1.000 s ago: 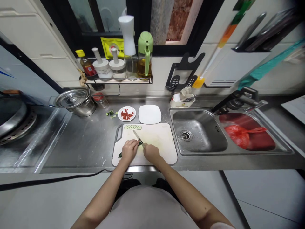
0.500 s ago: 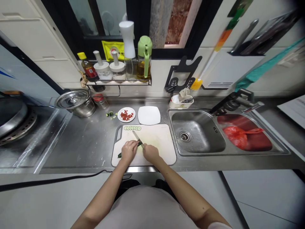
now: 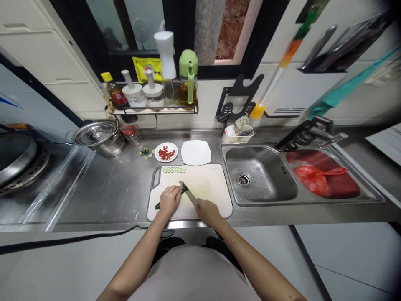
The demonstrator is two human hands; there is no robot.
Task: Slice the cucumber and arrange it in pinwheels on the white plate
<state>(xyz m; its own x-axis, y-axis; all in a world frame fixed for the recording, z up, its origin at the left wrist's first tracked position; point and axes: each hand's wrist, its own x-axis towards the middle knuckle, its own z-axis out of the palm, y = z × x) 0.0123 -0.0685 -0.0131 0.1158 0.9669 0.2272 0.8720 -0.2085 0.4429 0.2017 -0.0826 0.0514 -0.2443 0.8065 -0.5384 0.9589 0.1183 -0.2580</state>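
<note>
My left hand [image 3: 170, 198] is closed over a dark green cucumber [image 3: 184, 189] on the white cutting board [image 3: 216, 188]. One end of the cucumber shows past my fingertips, and a dark green piece [image 3: 157, 206] shows by the wrist; my hand hides what lies between. My right hand [image 3: 207, 210] grips the handle of a kitchen knife [image 3: 190, 195], whose blade slants up and left against the cucumber's exposed end. Near the board's far edge, several pale cucumber slices [image 3: 174, 170] lie in an overlapping row.
Behind the board stand a round plate of chopped red pieces [image 3: 166, 152] and a white square plate [image 3: 196, 152]. Green scraps [image 3: 146, 152] lie to their left. A double sink [image 3: 260, 173] is at the right, and a lidded steel pot [image 3: 106, 138] stands at the left.
My right hand has moved right and toward me with the knife, drawing the blade back along the cucumber's end. My left hand stays nearly in place.
</note>
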